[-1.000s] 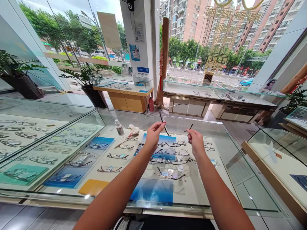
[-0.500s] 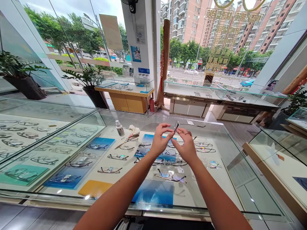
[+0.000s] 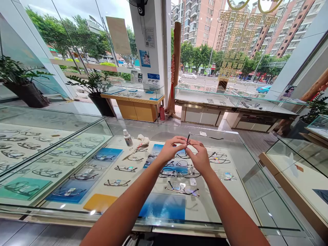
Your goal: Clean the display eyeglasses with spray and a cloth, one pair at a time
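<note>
Above the glass display case, a pair of dark-framed eyeglasses point(image 3: 188, 139) is held between both hands, seen nearly edge-on, with one thin temple stretching to the right. My left hand point(image 3: 171, 149) pinches it from the left with thumb and fingers. From the other side, my right hand point(image 3: 200, 156) closes thumb and fingers on it near the hinge. The fingers cover much of the frame. Underneath, several other glasses lie on blue cards and white lining, among them a pair with clear lenses point(image 3: 182, 188) close to the front.
Around the hands stands the glass display case point(image 3: 169, 123). A white spray bottle point(image 3: 127, 138) and a crumpled cloth point(image 3: 143, 140) are at its back left. An orange cloth point(image 3: 99, 202) lies near the front. Another case point(image 3: 294, 177) stands at the right.
The eyeglasses have turned slightly in my fingers, and the temple now reaches a little farther right and lower. My left hand has shifted slightly, its fingers closer together.
</note>
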Demonstrator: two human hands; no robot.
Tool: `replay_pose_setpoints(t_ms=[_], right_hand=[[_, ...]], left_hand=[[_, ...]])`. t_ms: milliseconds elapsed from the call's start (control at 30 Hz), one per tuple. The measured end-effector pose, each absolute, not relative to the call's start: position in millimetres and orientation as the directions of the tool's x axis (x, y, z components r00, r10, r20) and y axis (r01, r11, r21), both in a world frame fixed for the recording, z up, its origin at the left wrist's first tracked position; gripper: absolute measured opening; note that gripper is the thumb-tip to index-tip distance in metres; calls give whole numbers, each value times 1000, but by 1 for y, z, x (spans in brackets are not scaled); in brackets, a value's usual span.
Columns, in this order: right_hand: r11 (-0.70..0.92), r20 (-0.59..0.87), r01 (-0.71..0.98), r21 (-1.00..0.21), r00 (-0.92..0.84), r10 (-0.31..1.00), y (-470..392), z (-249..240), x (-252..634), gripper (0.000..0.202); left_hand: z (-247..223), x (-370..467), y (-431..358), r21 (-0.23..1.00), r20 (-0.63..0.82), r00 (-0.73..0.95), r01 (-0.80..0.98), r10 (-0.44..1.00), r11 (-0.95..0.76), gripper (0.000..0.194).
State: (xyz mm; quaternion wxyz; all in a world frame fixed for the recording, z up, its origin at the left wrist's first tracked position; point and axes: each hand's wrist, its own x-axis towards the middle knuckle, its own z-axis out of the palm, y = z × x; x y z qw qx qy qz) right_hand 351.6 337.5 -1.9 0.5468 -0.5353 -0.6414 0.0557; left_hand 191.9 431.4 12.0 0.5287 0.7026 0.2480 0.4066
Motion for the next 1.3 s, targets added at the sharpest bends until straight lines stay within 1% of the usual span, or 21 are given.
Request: replay_pose_setpoints(t_ms=[67, 133, 200, 267, 300, 367, 433, 500, 533, 600, 667, 767, 833, 900, 1000, 1067, 1133, 1233, 1300], right_hand=[[416, 641, 619, -666, 190, 743, 338, -2, 352, 25], [406, 640, 622, -670, 206, 741, 338, -3, 352, 24], [390, 640, 624, -677, 236, 731, 338, -4, 352, 24], [377, 640, 623, -686, 270, 719, 338, -5, 353, 26], [372, 638, 620, -691, 280, 718, 338, -6, 353, 26], [362, 626, 611, -705, 295, 721, 338, -7, 354, 27], [351, 613, 598, -721, 313, 725, 337, -7, 354, 28], [348, 606, 587, -731, 323, 727, 337, -7, 354, 29], [349, 605, 584, -733, 327, 726, 337, -7, 355, 29], [348, 605, 582, -735, 331, 724, 337, -8, 356, 30], [344, 606, 583, -736, 340, 720, 339, -9, 359, 31], [330, 601, 584, -742, 361, 713, 341, -11, 364, 32], [314, 593, 584, -748, 377, 711, 343, -13, 368, 32], [302, 587, 584, -753, 390, 709, 345, -14, 372, 32], [302, 590, 583, -754, 401, 701, 346, -15, 374, 33], [304, 597, 587, -750, 405, 692, 346, -15, 375, 34], [311, 610, 595, -741, 406, 680, 346, -14, 375, 34], [327, 634, 605, -726, 404, 660, 346, -13, 375, 33], [333, 645, 611, -718, 406, 647, 345, -11, 375, 33]], left_hand=[[11, 193, 432, 953, 291, 568, -100, 770, -286, 23], [11, 194, 430, 943, 312, 545, -78, 778, -324, 23], [12, 193, 430, 913, 366, 485, -23, 794, -407, 23], [16, 187, 434, 877, 434, 376, 30, 818, -479, 21], [18, 182, 437, 861, 469, 293, 55, 833, -505, 20], [25, 169, 448, 831, 539, 58, 128, 840, -542, 17], [30, 151, 462, 804, 591, -231, 237, 773, -545, 18], [32, 132, 476, 812, 584, -480, 334, 655, -479, 34], [32, 123, 483, 831, 555, -570, 359, 605, -425, 44], [27, 108, 498, 882, 472, -683, 366, 557, -298, 62], [17, 97, 512, 924, 378, -730, 340, 569, -177, 70], [-1, 86, 530, 961, 226, -740, 277, 633, -19, 72], [-12, 81, 539, 969, 148, -724, 243, 674, 48, 69], [-22, 78, 545, 972, 101, -707, 221, 700, 83, 66], [-30, 75, 550, 972, 65, -685, 209, 726, 110, 49], [-32, 74, 550, 972, 65, -671, 210, 739, 105, 34], [-29, 75, 549, 974, 98, -670, 218, 736, 69, 25], [-17, 80, 542, 967, 205, -684, 251, 700, -39, 28], [-6, 89, 534, 944, 323, -664, 274, 674, -183, 31]])
